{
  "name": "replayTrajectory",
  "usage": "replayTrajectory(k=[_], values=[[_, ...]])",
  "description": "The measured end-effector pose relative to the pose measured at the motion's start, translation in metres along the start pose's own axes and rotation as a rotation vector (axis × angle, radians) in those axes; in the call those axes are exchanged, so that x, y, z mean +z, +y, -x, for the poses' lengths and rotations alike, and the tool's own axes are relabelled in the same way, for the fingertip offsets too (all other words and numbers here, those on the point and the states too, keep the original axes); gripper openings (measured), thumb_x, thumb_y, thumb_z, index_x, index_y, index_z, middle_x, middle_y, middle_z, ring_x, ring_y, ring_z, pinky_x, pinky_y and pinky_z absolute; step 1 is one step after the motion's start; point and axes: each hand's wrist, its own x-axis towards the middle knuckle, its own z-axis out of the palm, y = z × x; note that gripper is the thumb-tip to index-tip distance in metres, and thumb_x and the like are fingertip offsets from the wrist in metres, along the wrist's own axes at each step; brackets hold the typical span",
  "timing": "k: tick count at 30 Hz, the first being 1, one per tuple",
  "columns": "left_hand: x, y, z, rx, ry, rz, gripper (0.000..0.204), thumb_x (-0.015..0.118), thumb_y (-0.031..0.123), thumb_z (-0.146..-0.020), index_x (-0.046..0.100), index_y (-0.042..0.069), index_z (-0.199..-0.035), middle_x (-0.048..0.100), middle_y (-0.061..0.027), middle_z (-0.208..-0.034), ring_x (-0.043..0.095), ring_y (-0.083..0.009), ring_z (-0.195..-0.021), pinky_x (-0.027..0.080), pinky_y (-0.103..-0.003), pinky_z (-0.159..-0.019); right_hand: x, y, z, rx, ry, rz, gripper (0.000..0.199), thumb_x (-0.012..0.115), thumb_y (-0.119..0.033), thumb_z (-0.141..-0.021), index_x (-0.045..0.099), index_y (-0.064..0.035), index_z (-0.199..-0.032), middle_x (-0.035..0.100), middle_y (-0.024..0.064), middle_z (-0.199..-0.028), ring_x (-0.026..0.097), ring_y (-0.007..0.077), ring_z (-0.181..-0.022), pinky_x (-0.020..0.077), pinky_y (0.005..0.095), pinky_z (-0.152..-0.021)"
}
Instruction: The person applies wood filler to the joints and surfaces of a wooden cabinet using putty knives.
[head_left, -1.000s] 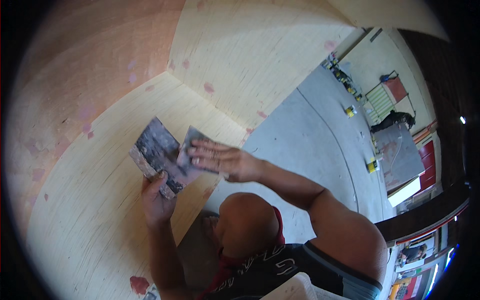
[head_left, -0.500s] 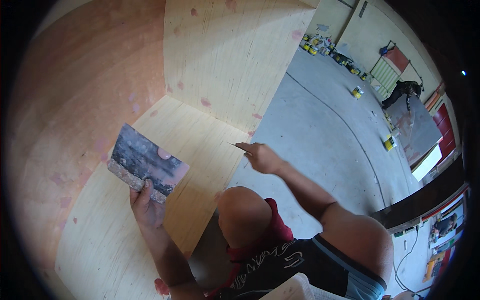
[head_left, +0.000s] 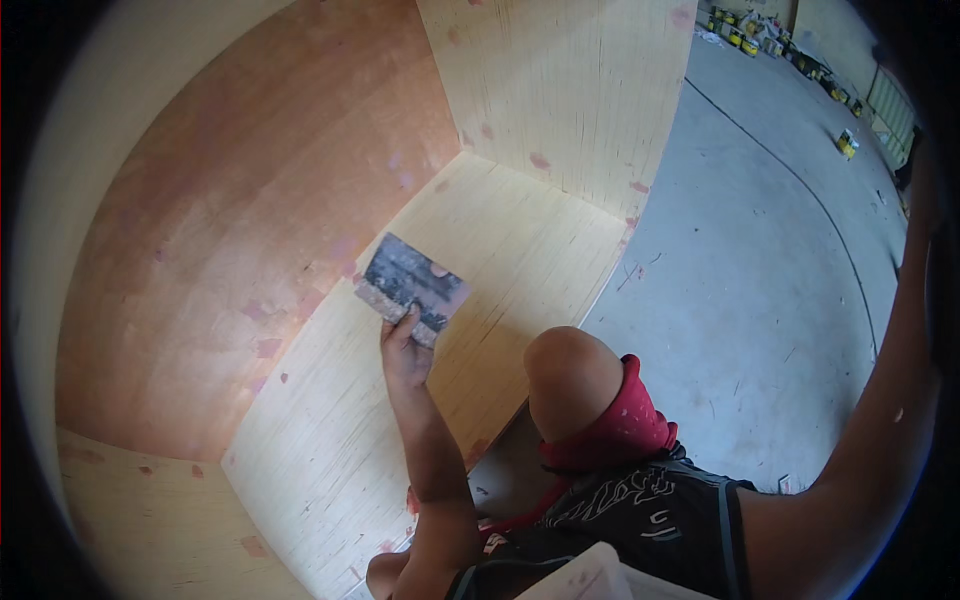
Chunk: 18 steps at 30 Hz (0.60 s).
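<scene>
My left hand (head_left: 405, 355) grips a wide putty blade (head_left: 405, 275) by its thick, crusted edge, thumb on top. Dark and pink smears cover the blade, and a small pink dab of putty (head_left: 438, 270) sits near its far right edge. It is held above the pale plywood panel (head_left: 510, 240) of a box-like wooden structure. My right arm (head_left: 880, 410) reaches up along the right rim of the picture. The hand at its end is lost in the dark border, so what it holds cannot be seen.
A reddish wood panel (head_left: 250, 220) rises on the left, and an upright plywood panel (head_left: 570, 100) stands at the far end. Both bear pink patches. My bent knee (head_left: 570, 380) is beside the panel's edge. On the grey floor (head_left: 740, 260) lie a dark cable and several cans (head_left: 847, 145).
My right hand, which held a thin-bladed tool over the panel's edge, has swung out to the right, out of sight. The view has shifted left; my left hand still holds the putty blade.
</scene>
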Motion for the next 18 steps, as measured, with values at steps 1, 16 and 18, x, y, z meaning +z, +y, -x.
replayTrajectory(k=[1,16,18], values=[[0.003,-0.005,0.003,-0.025,-0.114,0.042,0.038,0.053,0.0,-0.083,0.045,0.002,-0.12,0.054,-0.0108,-0.114,0.054,-0.0238,-0.106,0.046,-0.038,-0.088,-0.004,0.001,0.006,0.025,0.038,-0.014,0.033,0.046,0.002,-0.075,0.059,0.0011,-0.105,0.063,0.0164,-0.092,0.062,0.0264,-0.086,0.0489,0.0368,-0.075],[0.031,-0.012,0.025,-0.134,-0.268,-0.038,0.047,0.055,0.003,-0.08,0.04,0.0,-0.124,0.052,-0.0135,-0.118,0.051,-0.0262,-0.109,0.042,-0.041,-0.092,-0.048,-0.005,0.016,0.276,0.564,-0.11,0.028,0.051,0.003,-0.076,0.059,0.0021,-0.103,0.064,0.0124,-0.09,0.063,0.0211,-0.082,0.0502,0.0318,-0.073],[0.029,-0.019,0.03,-0.105,-0.294,-0.002,0.048,0.055,0.003,-0.08,0.04,0.0,-0.125,0.051,-0.0133,-0.119,0.05,-0.026,-0.11,0.041,-0.041,-0.091,-0.035,0.001,0.03,0.353,0.616,-0.188,0.028,0.052,0.003,-0.076,0.059,0.0022,-0.102,0.064,0.0118,-0.089,0.063,0.0204,-0.081,0.0504,0.0311,-0.073]])
